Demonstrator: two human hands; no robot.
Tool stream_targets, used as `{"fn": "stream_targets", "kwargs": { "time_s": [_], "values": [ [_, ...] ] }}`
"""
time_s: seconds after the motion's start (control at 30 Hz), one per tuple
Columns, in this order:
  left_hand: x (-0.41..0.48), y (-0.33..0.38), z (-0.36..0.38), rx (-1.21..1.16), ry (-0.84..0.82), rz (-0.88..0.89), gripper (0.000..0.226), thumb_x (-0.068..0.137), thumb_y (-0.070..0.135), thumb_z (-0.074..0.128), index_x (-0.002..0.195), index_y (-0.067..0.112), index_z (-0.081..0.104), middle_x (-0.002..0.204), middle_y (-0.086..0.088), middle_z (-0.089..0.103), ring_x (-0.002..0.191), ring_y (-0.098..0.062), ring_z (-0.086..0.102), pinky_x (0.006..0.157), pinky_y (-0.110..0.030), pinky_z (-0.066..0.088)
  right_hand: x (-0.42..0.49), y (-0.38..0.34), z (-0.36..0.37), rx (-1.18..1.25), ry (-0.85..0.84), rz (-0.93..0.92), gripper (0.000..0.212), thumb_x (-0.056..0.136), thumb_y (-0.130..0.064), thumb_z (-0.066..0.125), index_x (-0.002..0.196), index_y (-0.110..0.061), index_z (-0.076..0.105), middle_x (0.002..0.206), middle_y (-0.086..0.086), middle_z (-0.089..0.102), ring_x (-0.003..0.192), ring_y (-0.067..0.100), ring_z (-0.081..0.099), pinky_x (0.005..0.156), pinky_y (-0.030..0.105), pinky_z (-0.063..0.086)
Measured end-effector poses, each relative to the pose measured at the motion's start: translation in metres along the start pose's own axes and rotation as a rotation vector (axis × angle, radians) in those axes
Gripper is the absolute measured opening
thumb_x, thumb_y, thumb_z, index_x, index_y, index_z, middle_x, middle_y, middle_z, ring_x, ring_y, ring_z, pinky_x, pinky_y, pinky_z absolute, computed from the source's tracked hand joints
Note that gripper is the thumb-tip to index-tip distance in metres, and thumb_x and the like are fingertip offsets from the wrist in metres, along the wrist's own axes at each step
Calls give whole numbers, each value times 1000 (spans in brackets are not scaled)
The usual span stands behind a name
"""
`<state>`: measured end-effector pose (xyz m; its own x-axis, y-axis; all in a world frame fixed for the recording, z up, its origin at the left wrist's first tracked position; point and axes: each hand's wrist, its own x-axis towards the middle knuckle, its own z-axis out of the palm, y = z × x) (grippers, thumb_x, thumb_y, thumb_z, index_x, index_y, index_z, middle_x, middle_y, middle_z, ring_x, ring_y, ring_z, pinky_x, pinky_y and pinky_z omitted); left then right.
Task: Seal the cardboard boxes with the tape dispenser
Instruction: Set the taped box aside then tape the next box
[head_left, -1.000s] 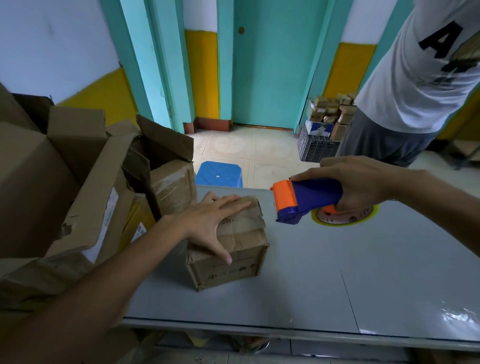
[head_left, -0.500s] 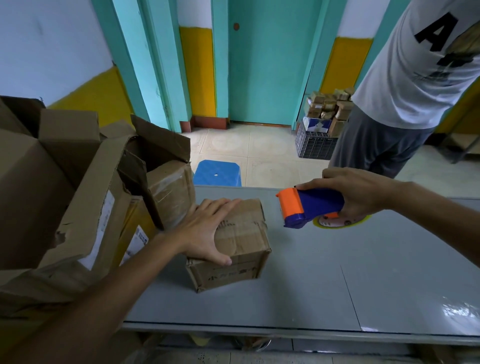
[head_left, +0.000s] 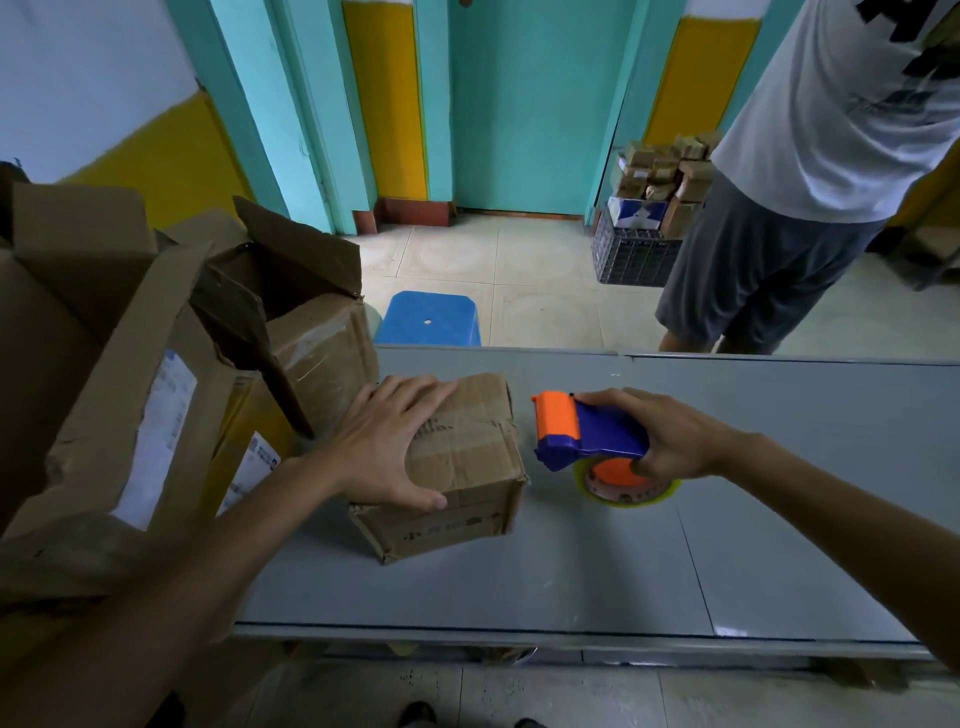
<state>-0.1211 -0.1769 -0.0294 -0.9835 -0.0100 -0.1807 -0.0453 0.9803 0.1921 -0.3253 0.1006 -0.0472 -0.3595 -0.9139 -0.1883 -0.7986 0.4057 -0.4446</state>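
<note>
1. Grey table (head_left: 571, 561) is carrying the work; both hands are working over its far half.
2. Pile of large cardboard boxes (head_left: 104, 364) is sitting outboard of the left hand, flaps standing open. Judgement: these are waiting to be sealed.
3. Small cardboard box (head_left: 467, 467) is lying under the left hand, flaps folded down. Creased older tape is showing on top; whether the seam is holding cannot be told.
4. Left hand (head_left: 384, 447) is pressing flat on the box top, fingers spread and straight, thumb reaching over the near edge. It is steadying, not gripping.
5. Right hand (head_left: 670, 441) is grasping the tape dispenser (head_left: 587, 436), fingers wrapping the blue body.
6. The dispenser's orange head is pointing toward the left hand, just beside the box and not touching it.
7. Tape roll (head_left: 628, 480) is hanging below the right palm, close over the table.
8. Progress, judged: no strip is being laid yet, so sealing of this box is only starting and everything else is remaining.
</note>
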Motion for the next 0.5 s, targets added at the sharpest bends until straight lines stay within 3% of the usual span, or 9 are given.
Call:
{"fn": "stream_targets", "kwargs": {
  "time_s": [0.23, 0.33, 0.5],
  "values": [
    [2, 0, 0, 10, -8, 8, 121, 46, 82, 38, 147, 33, -8, 150, 8, 4, 133, -10, 2, 110, -35, 5, 31, -17, -8, -204, -46, -47, 81, 76, -38, 70, 140, -43, 21, 113, 0, 50, 93, 15, 51, 79, 26, 43],
    [2, 0, 1, 12, -3, 4, 121, 46, 83, 37, 147, 33, -9, 150, 8, 3, 133, -10, 3, 109, -34, 5, 37, -26, -20, -299, -83, -56, 80, 78, -43, 68, 141, -40, 21, 108, -1, 49, 91, 14, 51, 77, 26, 40],
    [4, -1, 2, 27, -15, 4, 121, 47, 83, 37, 147, 32, -9, 151, 7, 4, 136, -13, 5, 110, -36, 7, 43, -44, -34, -381, -136, -60, 74, 80, -33, 67, 141, -36, 25, 103, -3, 49, 89, 13, 49, 76, 27, 40]
  ]
}}
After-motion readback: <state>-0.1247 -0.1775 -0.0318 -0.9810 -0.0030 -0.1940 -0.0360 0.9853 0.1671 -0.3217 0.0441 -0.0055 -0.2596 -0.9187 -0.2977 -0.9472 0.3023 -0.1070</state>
